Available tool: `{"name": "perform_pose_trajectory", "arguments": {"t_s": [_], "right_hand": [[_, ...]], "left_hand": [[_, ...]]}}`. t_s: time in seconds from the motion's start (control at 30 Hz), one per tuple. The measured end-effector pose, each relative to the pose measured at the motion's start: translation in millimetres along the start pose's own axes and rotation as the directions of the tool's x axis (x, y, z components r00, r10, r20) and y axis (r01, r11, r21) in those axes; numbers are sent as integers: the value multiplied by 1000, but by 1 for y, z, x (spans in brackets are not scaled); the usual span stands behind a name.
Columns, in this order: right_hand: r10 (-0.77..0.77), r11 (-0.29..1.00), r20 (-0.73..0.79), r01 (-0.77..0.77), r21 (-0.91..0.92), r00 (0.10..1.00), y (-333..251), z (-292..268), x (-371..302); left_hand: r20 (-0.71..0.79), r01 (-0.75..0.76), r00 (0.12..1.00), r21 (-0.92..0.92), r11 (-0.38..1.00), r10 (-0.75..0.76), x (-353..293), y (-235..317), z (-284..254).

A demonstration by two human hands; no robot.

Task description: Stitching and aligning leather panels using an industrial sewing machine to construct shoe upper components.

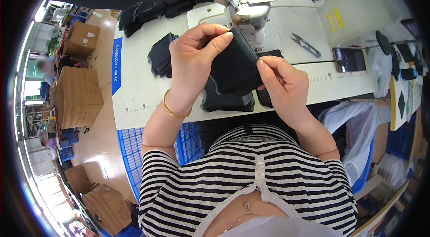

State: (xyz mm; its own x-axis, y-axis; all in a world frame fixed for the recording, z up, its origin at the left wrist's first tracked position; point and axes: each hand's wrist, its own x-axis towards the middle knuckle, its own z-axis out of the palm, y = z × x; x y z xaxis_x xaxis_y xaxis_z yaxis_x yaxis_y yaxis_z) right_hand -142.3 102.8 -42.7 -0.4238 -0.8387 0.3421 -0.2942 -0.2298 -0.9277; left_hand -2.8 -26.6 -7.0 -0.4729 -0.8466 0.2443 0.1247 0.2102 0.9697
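Between my two hands a black fabric piece (235, 64) is held up in front of the sewing machine (251, 15). My left hand (197, 51) pinches its upper corner between thumb and fingers. Lower down on the right edge, my right hand (284, 82) grips the same piece with thumb and forefinger. Beneath it lies a stack of black fabric pieces (228, 104) near the table's front edge, partly hidden by the held one. Another small stack of dark pieces (160, 58) rests left of my left hand.
Thread snips (307, 45) and a phone (349, 60) lie on the white table (148, 107) to the right. More black pieces (141, 13) are piled at the back left. Blue crates (130, 147) stand below, cardboard boxes (80, 96) on the floor at left.
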Motion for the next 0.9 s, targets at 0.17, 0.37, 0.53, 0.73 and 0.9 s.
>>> {"name": "perform_pose_trajectory", "arguments": {"t_s": [0.17,0.37,0.53,0.73,0.9], "right_hand": [[149,960,114,-171,221,982,-9,1,12],[247,925,142,-277,261,959,-18,0,26],[242,910,109,-264,319,964,-17,2,35],[216,915,99,-237,326,971,-14,4,36],[221,912,109,-245,329,969,-13,3,37]], "left_hand": [[141,122,981,89,988,-134,25,5,-12],[224,251,946,-52,966,-234,54,6,-14],[187,285,946,-92,954,-264,68,11,-10],[152,307,944,-80,948,-293,67,15,-8],[126,313,945,-81,946,-301,67,15,-7]]}}
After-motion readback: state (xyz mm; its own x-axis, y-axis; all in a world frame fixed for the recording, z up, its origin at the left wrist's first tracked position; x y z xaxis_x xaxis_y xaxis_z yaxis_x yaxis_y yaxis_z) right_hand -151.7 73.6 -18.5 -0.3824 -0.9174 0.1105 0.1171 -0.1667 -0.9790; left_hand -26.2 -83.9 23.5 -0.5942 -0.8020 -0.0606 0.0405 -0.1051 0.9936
